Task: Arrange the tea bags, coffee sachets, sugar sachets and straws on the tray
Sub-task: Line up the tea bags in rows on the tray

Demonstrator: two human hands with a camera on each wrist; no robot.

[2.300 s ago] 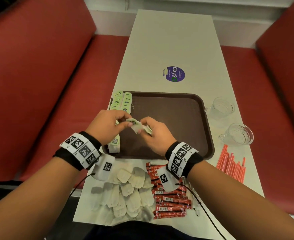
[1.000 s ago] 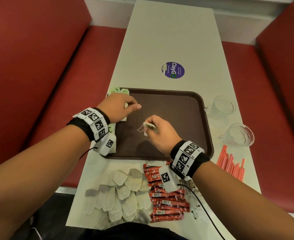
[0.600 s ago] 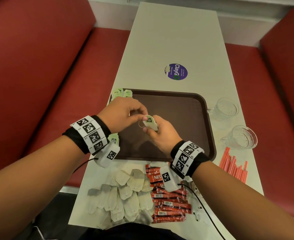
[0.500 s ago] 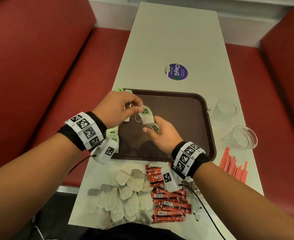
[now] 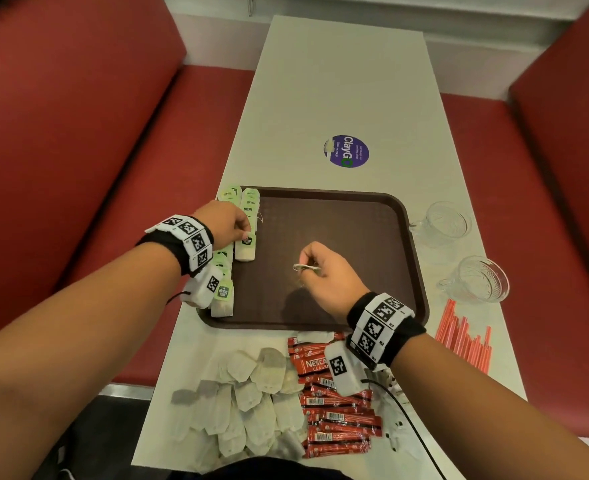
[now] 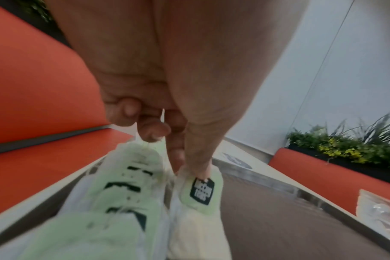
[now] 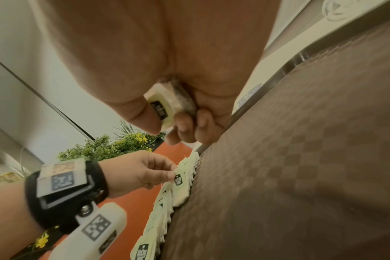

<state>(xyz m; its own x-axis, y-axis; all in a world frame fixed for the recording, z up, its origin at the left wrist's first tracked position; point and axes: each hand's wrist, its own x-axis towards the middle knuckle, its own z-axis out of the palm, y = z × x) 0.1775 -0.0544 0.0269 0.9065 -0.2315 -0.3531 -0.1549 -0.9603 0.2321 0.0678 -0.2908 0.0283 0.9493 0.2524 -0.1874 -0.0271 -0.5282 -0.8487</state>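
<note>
My left hand [image 5: 247,233] pinches the top of a tea bag with a green tag [image 5: 245,249] and holds it at the near end of the second row of tea bags [image 5: 250,204] along the left side of the brown tray [image 5: 341,216]. In the left wrist view the thumb and forefinger of that hand [image 6: 186,164] meet on this bag's tag [image 6: 200,190]. My right hand [image 5: 307,264] hovers over the tray's middle. It grips a folded tea bag [image 7: 162,105] between thumb and fingers.
Loose tea bags [image 5: 248,400] and red coffee sachets [image 5: 334,420] lie on the white table in front of the tray. Red straws [image 5: 463,337] lie at the right, and two glass cups [image 5: 442,223] [image 5: 478,280] stand beside the tray. Red benches flank the table.
My left hand took a tea bag from the right hand and carried it left to the row at the tray's edge. The right hand stayed over the tray, still holding a bag.
</note>
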